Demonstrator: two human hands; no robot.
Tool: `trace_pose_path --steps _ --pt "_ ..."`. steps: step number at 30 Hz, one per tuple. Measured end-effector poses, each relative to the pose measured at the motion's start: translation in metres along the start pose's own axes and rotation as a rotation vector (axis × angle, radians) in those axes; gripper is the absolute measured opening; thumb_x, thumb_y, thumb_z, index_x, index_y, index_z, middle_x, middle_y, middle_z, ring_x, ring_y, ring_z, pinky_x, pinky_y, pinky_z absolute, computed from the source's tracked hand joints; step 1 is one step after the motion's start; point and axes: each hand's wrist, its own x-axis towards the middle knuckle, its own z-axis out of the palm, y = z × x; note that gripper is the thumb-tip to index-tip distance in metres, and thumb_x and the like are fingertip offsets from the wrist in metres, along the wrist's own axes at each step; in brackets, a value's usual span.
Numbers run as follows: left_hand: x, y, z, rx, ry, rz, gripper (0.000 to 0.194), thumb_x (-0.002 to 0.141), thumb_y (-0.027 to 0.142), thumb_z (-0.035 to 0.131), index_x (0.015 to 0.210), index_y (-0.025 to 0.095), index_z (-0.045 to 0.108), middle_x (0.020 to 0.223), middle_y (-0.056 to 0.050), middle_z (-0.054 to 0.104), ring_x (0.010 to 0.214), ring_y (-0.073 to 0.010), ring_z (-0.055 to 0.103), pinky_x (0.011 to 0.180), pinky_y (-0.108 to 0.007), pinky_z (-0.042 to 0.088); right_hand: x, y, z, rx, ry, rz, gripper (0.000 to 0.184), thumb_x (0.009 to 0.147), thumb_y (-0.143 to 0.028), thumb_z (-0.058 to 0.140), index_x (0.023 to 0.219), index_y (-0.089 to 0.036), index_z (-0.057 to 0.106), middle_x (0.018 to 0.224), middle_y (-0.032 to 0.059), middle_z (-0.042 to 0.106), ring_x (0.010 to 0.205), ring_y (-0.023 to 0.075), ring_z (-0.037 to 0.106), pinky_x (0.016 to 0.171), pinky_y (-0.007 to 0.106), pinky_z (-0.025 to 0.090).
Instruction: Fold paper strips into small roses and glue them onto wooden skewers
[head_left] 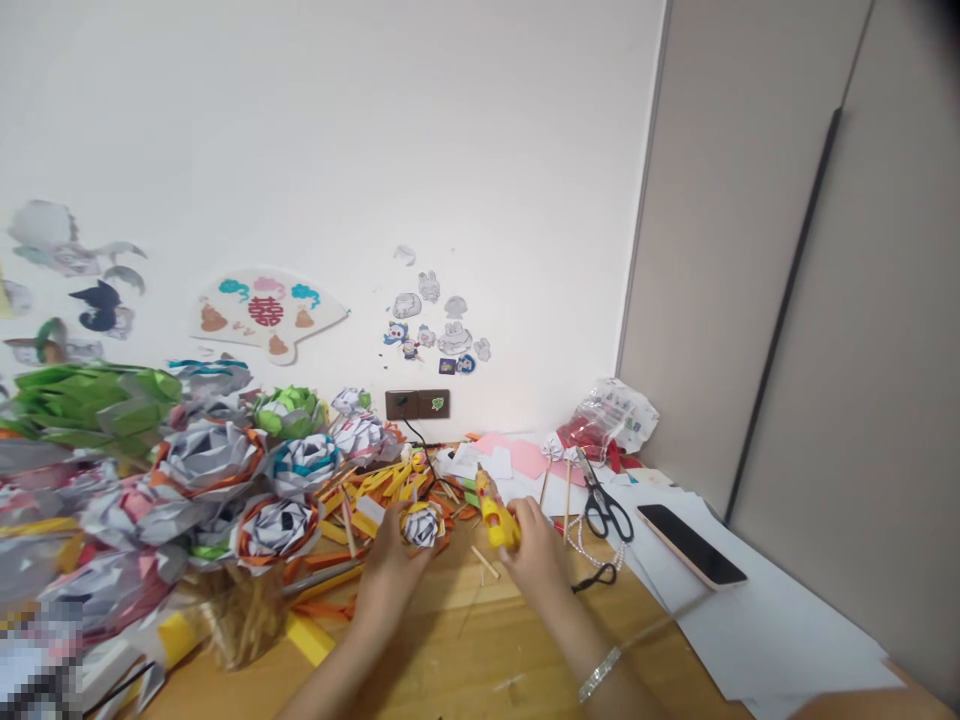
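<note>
With the hours read from the centre of the view, most of the background is taken up by a white wall (510,150), joined at 3 o'clock by a grey cabinet (720,260). The lower part, around 6 o'clock, is filled by a wooden bench (450,650). At 8 o'clock a large bunch of paper flowers (210,455) is massed – white, green, orange, pink and blue. At 4 o'clock white sheets of paper (757,635) are spread and overlapped. Yellow and orange paper strips (381,482) are heaped between the bunch and the 7 o'clock side. A painted fan (266,285) is fixed to the wall near 9 o'clock.

At 5 o'clock the right hand (534,545) is curled closed around the handle of a yellow glue gun (496,520), whose nozzle is pointed towards 12. At 7 o'clock the left hand (394,550) is partly curled, with a small paper flower (424,526) gripped at its fingertips; flower and gun are held apart, side by side.

A phone (691,545) is laid on the sheets at 4 o'clock, and black-handled scissors (600,510) are placed between it and the right hand. At 6 o'clock, just below the gun, a short wooden stick (485,562) is left on the bench.
</note>
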Motion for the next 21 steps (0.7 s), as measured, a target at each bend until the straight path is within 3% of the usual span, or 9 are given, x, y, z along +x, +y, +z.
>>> trace_pose_path --steps 4,8,21 --pt "0.0023 0.0032 -0.004 -0.034 0.024 -0.033 0.047 0.067 0.04 0.059 0.107 0.021 0.042 0.102 -0.01 0.061 0.096 -0.0292 0.062 0.081 -0.043 0.049 -0.0064 -0.0024 -0.0035 0.211 0.038 -0.246 0.017 0.074 -0.026 0.052 0.09 -0.02 0.053 0.083 0.0032 0.054 0.071 0.0178 0.053 0.061 0.026 0.036" --pt "0.0041 0.0035 -0.0049 -0.053 0.07 -0.023 0.045 0.067 0.036 0.059 0.106 0.022 0.042 0.101 -0.008 0.061 0.094 -0.0285 0.062 0.079 -0.044 0.049 -0.0077 -0.0064 -0.0034 0.218 0.018 -0.365 0.017 0.076 -0.033 0.052 0.085 -0.019 0.056 0.078 0.004 0.054 0.07 0.0182 0.052 0.058 0.026 0.035" --pt "-0.0012 0.0072 -0.0054 -0.065 0.065 0.012 0.044 0.07 0.033 0.057 0.11 0.021 0.042 0.108 -0.01 0.06 0.098 -0.0268 0.061 0.082 -0.041 0.049 -0.0082 -0.0073 0.0019 0.121 -0.027 -0.374 0.02 0.079 -0.039 0.051 0.077 -0.02 0.054 0.076 0.0028 0.055 0.07 0.017 0.053 0.059 0.025 0.035"
